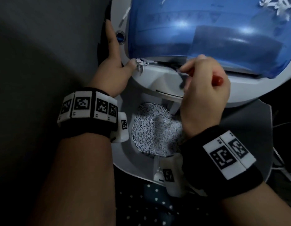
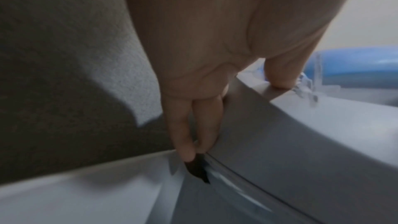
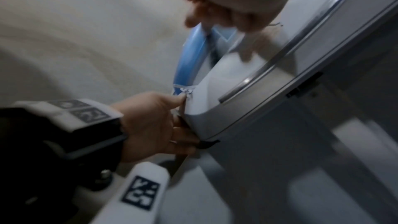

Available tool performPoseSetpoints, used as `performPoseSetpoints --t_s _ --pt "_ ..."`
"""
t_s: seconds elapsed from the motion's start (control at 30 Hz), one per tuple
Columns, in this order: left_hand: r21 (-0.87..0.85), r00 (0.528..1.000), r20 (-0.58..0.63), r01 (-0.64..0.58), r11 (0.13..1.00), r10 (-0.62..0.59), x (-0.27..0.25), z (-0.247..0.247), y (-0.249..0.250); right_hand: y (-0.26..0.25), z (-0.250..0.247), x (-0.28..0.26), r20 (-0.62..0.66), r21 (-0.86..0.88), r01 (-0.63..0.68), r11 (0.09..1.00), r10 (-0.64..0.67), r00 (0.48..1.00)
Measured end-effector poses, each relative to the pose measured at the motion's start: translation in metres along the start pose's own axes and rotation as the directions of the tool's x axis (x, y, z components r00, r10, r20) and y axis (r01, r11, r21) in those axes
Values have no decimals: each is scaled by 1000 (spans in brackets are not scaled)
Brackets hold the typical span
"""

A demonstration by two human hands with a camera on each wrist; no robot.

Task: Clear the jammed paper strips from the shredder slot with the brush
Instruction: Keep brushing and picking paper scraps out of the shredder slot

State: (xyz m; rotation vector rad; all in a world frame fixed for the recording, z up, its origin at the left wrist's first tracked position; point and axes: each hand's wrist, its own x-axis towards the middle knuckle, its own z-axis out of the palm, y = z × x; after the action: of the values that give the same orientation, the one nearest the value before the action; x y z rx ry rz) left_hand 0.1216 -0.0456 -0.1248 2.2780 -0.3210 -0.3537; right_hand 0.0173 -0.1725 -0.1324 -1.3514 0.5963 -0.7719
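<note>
The shredder (image 1: 159,79) has a pale grey head and a blue see-through cover (image 1: 206,30). A tuft of jammed white paper strips (image 1: 141,64) sticks out at the left end of the slot (image 1: 166,62). My left hand (image 1: 112,66) lies against the shredder's left side with straight fingers (image 2: 183,134), and its thumb (image 2: 280,74) rests on the top edge beside the strips (image 2: 305,88). My right hand (image 1: 205,88) grips a red-handled brush (image 1: 218,81). Its dark bristles (image 1: 182,78) point down-left in front of the slot's middle. The strips (image 3: 186,92) also show at the left thumb tip.
An open grey bin (image 1: 125,154) below the shredder head holds a heap of shredded paper (image 1: 156,129). Loose shreds (image 1: 275,5) lie behind the blue cover at top right. A blue button (image 1: 120,36) sits by my left fingers. Cables (image 1: 282,160) run along the right.
</note>
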Motion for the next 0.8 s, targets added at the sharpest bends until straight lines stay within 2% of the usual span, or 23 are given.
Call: performPoseSetpoints --t_s 0.03,0.1,0.13,0.2,0.23,0.27,0.33,0.37,0.4,0.47,0.5,0.57,0.63,0.7,0.73,0.77,0.8 --pt "-5 1000 1 0 1000 0 -1 0 1 3 1 0 3 -86 13 996 -13 1000" --pt "-9 1000 3 -10 1000 10 -1 1 2 12 5 -6 177 -308 60 949 -5 984" --pt "-11 1000 3 -19 1000 19 -1 2 3 14 8 -10 275 -347 63 936 38 961" --pt "-9 999 3 -32 999 32 -2 3 3 11 10 -13 394 -276 20 961 94 914" --pt "-9 999 -4 -33 999 33 -2 3 2 7 9 -11 395 -212 -12 977 97 914" --pt "-9 999 -12 -31 999 31 -1 3 1 2 7 -8 340 -152 -43 988 93 936" --pt "-2 1000 -13 -19 1000 19 1 2 -1 -3 2 -1 127 -57 -42 998 49 991" --pt "-1 1000 -11 -9 1000 9 2 1 -2 -3 1 0 57 -65 -17 998 20 998" --pt "-6 1000 -9 -2 1000 2 2 0 -2 0 2 -1 48 -123 5 992 1 999" --pt "-18 1000 -11 6 1000 -6 1 0 -2 9 8 -8 207 -270 39 962 19 978" --pt "-17 1000 -10 4 1000 -4 0 1 -1 12 10 -12 297 -296 37 955 55 953" --pt "-16 1000 -5 -9 1000 8 -1 1 1 12 11 -11 394 -258 18 966 88 915" --pt "-26 1000 -4 -6 1000 6 -1 1 2 4 8 -4 355 -156 -25 987 79 931" --pt "-27 1000 -3 0 1000 0 -1 1 3 -3 2 4 166 -48 -53 997 61 984" --pt "-26 1000 -1 4 1000 -5 -1 1 3 -4 1 6 98 -24 -36 999 38 994" --pt "-25 1000 0 12 1000 -12 -1 1 3 -4 2 4 87 -43 -7 999 10 996" --pt "-24 1000 0 19 1000 -19 -2 0 4 -3 4 0 133 -98 23 995 -9 991"
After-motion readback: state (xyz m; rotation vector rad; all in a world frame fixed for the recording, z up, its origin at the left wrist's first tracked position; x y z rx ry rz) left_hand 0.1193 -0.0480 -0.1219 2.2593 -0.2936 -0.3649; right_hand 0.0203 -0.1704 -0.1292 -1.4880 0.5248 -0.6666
